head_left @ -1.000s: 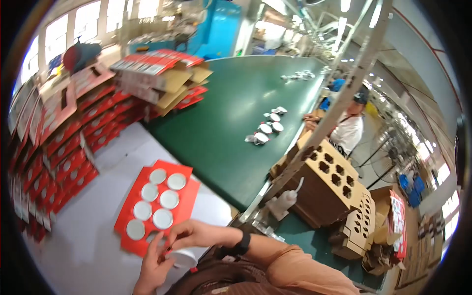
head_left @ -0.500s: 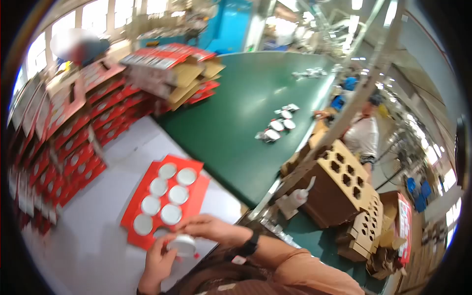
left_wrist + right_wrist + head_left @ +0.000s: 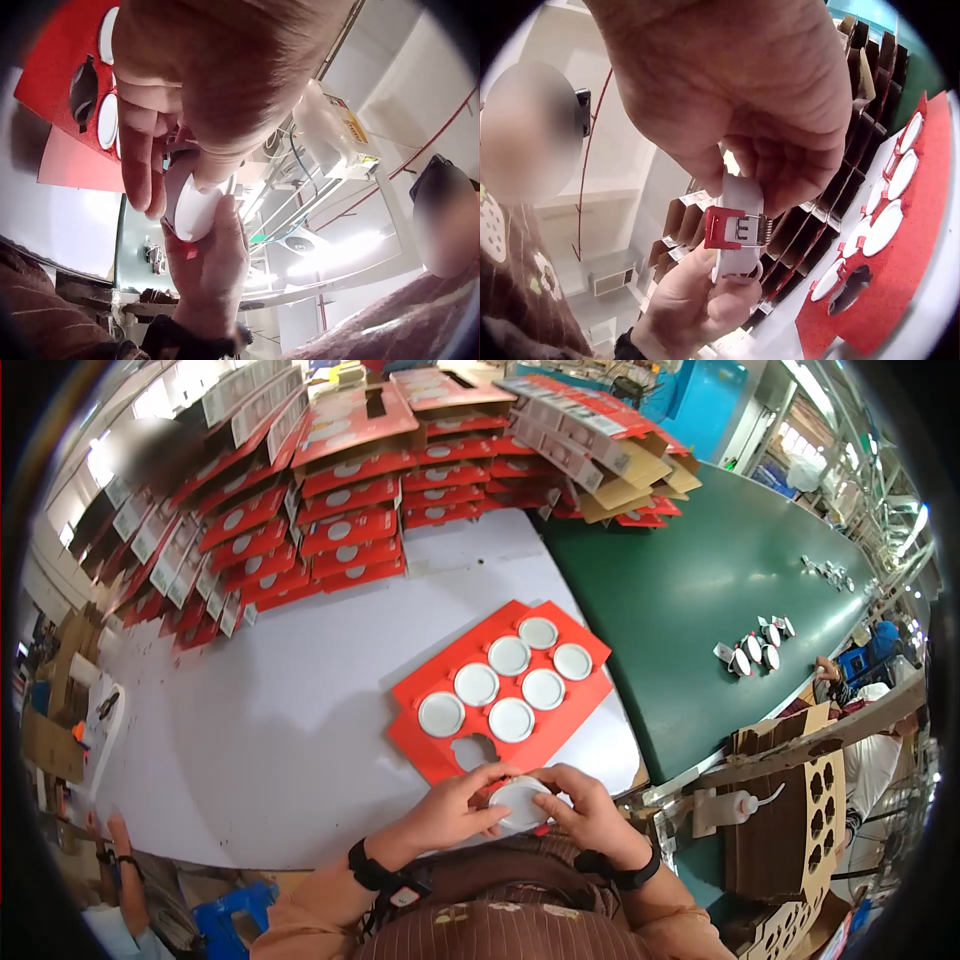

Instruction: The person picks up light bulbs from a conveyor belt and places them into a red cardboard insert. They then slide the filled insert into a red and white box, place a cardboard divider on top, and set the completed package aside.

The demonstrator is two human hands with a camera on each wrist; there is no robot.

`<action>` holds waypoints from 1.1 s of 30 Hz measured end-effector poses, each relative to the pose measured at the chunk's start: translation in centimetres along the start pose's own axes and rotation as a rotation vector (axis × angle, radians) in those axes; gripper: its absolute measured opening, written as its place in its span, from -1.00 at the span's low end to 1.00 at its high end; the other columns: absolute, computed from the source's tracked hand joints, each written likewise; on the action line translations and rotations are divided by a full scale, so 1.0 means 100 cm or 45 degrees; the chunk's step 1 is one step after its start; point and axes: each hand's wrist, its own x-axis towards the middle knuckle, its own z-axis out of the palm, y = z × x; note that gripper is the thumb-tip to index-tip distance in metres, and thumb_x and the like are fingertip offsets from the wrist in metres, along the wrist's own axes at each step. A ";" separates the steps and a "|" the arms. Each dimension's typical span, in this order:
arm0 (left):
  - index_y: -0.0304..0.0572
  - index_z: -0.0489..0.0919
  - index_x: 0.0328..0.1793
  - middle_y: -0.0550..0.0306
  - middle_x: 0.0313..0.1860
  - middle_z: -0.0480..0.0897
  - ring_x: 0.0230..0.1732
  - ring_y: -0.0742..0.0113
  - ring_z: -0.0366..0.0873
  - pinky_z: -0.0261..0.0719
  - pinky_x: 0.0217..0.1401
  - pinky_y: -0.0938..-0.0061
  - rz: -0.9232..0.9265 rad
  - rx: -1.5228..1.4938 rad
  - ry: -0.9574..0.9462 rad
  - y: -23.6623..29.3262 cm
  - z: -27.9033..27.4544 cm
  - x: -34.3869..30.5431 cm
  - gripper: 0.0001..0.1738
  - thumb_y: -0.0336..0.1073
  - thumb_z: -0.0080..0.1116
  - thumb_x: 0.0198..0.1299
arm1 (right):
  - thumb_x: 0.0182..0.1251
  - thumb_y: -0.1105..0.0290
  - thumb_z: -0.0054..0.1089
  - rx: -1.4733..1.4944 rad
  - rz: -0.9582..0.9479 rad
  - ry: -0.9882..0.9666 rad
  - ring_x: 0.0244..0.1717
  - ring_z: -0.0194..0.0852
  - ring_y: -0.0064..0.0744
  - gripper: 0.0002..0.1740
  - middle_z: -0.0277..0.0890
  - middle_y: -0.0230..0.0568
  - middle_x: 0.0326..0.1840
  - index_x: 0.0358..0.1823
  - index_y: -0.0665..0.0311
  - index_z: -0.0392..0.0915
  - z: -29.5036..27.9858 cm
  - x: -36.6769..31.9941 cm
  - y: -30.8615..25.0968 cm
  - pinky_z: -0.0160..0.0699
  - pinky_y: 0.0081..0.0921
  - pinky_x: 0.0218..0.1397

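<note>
Close to my body, both hands hold a white round lid (image 3: pixel 519 803) with a red clasp (image 3: pixel 724 229) and a wire spring at its side. My left hand (image 3: pixel 452 812) grips its left edge, thumb on the white face. From the other side my right hand (image 3: pixel 590 810) pinches it, thumb also on the face. Just beyond the hands lies a red carton (image 3: pixel 420 744) with several white lids (image 3: pixel 477 684) set in its round openings. One opening (image 3: pixel 473 752), nearest the hands, has no lid in it.
Stacked red cartons (image 3: pixel 350 540) stand along the back of the white table (image 3: pixel 270 760). To the right, a green belt (image 3: pixel 650 600) carries a group of white-lidded pieces (image 3: pixel 755 648). A squeeze bottle (image 3: pixel 728 807) and brown cardboard (image 3: pixel 770 840) are at the right; another person's arm (image 3: pixel 125 850) shows at the left.
The head view has swung left, so the carton and belt appear further right. My right hand has come off the carton's near edge, and both hands now hold the lid with its face up.
</note>
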 end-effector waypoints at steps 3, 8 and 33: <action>-0.13 0.27 0.33 0.11 -0.11 0.56 -0.41 0.50 0.58 0.62 -0.37 0.58 -0.005 -0.042 0.021 -0.007 -0.002 -0.005 -0.48 -0.46 0.09 0.24 | 0.24 0.48 0.20 -0.043 0.017 -0.035 -0.29 0.47 -0.34 -0.70 0.51 -0.11 -0.23 0.00 0.39 0.48 0.003 0.001 -0.005 0.47 -0.46 -0.19; -0.15 0.27 0.30 0.10 -0.12 0.54 -0.42 0.50 0.59 0.61 -0.40 0.58 -0.079 -0.208 0.069 -0.019 -0.003 -0.013 -0.51 -0.46 0.07 0.25 | 0.25 0.42 0.21 -0.287 -0.025 -0.117 -0.32 0.43 -0.34 -0.62 0.46 -0.15 -0.31 0.08 0.38 0.45 0.013 0.006 -0.009 0.44 -0.45 -0.22; -0.16 0.42 0.16 0.14 0.10 0.52 0.10 0.29 0.50 0.53 0.09 0.33 -0.220 -1.187 0.516 -0.083 -0.045 0.008 -0.61 -0.40 0.13 0.19 | 0.24 0.34 0.14 -0.531 0.296 -0.107 -0.31 0.55 0.00 -0.67 0.55 0.09 -0.31 -0.04 0.40 0.52 0.018 0.086 0.030 0.50 -0.26 -0.22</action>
